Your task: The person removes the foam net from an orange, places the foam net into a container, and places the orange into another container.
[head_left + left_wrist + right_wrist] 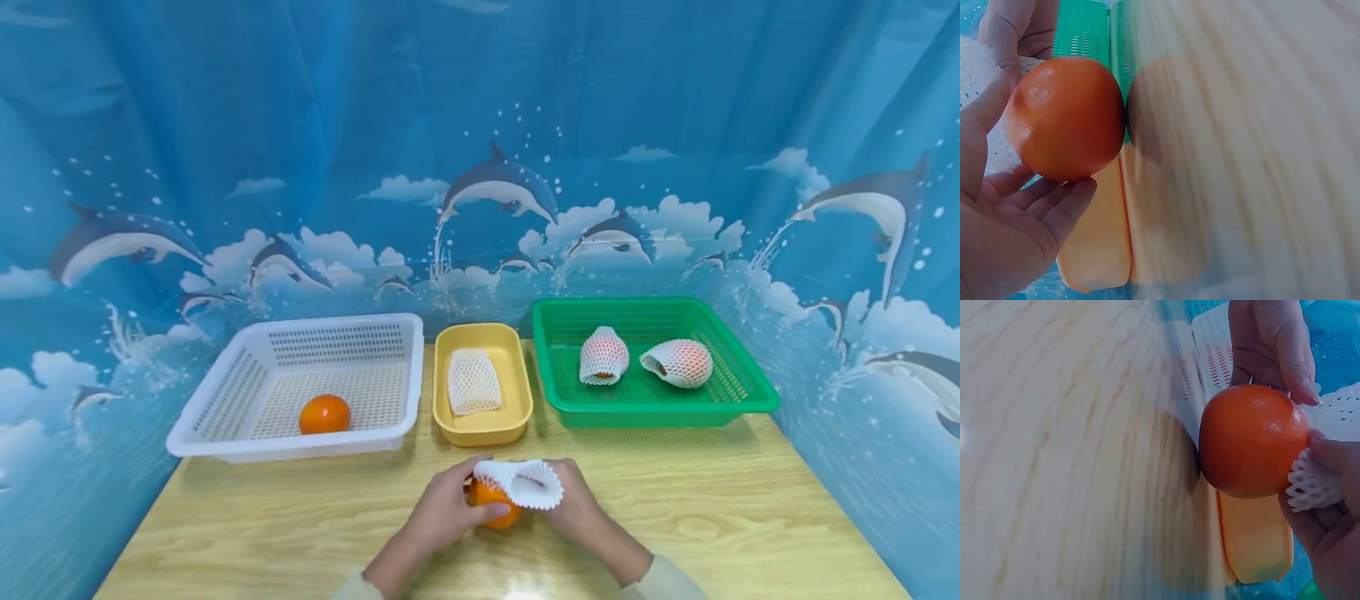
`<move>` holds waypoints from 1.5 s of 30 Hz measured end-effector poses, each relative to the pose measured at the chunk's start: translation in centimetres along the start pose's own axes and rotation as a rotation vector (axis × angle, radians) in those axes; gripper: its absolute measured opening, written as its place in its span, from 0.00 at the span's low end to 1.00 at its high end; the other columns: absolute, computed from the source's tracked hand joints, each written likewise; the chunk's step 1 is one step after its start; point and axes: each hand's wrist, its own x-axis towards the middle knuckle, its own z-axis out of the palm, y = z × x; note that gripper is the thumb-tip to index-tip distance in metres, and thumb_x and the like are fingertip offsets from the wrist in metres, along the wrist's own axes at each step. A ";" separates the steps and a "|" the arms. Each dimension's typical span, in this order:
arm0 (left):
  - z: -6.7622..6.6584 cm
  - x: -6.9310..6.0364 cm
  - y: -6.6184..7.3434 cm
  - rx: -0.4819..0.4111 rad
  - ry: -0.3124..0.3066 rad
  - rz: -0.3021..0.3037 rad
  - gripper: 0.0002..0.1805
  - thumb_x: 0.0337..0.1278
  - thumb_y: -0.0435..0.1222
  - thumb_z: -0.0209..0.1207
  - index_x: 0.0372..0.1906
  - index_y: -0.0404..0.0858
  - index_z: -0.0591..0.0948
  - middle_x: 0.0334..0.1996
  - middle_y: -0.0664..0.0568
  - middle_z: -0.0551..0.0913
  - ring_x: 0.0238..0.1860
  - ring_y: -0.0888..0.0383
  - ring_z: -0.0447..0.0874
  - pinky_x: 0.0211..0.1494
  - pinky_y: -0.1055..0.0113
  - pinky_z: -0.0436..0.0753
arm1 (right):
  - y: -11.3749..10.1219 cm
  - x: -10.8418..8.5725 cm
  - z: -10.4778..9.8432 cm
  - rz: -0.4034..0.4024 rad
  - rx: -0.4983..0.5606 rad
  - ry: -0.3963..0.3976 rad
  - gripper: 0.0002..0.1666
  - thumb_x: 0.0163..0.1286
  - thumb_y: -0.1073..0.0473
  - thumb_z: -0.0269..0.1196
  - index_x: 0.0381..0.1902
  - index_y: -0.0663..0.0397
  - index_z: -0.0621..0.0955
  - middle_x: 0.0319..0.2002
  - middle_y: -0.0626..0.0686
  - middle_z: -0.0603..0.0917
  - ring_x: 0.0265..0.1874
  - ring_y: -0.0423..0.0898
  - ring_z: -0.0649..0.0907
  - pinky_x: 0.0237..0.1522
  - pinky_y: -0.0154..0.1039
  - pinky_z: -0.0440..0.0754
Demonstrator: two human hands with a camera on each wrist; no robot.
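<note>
Left hand [444, 505] gripped orange fruit [1067, 119], right hand [576, 503] pinched foam net [519, 477].
Hard tug could've torn it or dropped the fruit.

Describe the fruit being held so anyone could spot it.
On the wooden table, find the yellow tray. In front of it, the left fingers grip the orange fruit. It alone is held, a white net against it, unlike the bare fruit in the white basket.
</note>
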 end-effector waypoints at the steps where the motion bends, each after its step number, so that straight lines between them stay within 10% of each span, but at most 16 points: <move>1: 0.0 0.0 0.1 0.008 0.002 -0.003 0.42 0.46 0.52 0.71 0.64 0.33 0.73 0.57 0.42 0.79 0.56 0.44 0.79 0.55 0.52 0.81 | 0.0 0.0 0.0 0.001 0.004 -0.003 0.16 0.46 0.74 0.69 0.35 0.59 0.87 0.30 0.53 0.89 0.28 0.43 0.87 0.33 0.26 0.83; 20: -0.5 -0.1 0.1 0.063 -0.037 -0.019 0.36 0.43 0.49 0.74 0.58 0.37 0.78 0.50 0.49 0.83 0.45 0.57 0.81 0.47 0.66 0.82 | -0.1 -0.2 -0.3 0.094 0.129 0.025 0.15 0.50 0.77 0.66 0.37 0.61 0.85 0.31 0.54 0.88 0.30 0.36 0.85 0.33 0.34 0.86; 34: -0.6 -0.6 0.2 0.102 -0.084 -0.004 0.41 0.44 0.50 0.73 0.62 0.32 0.74 0.58 0.41 0.78 0.54 0.48 0.79 0.57 0.52 0.80 | -0.6 0.8 -0.7 0.396 0.172 0.105 0.18 0.55 0.66 0.72 0.45 0.60 0.82 0.40 0.53 0.86 0.39 0.46 0.84 0.43 0.36 0.84; 45: -0.9 -0.9 0.3 0.089 -0.086 -0.024 0.40 0.46 0.50 0.72 0.63 0.35 0.73 0.60 0.41 0.76 0.57 0.44 0.77 0.59 0.47 0.77 | -0.7 2.4 -1.0 0.436 0.241 0.044 0.22 0.60 0.62 0.70 0.53 0.59 0.80 0.48 0.57 0.85 0.47 0.51 0.84 0.47 0.38 0.84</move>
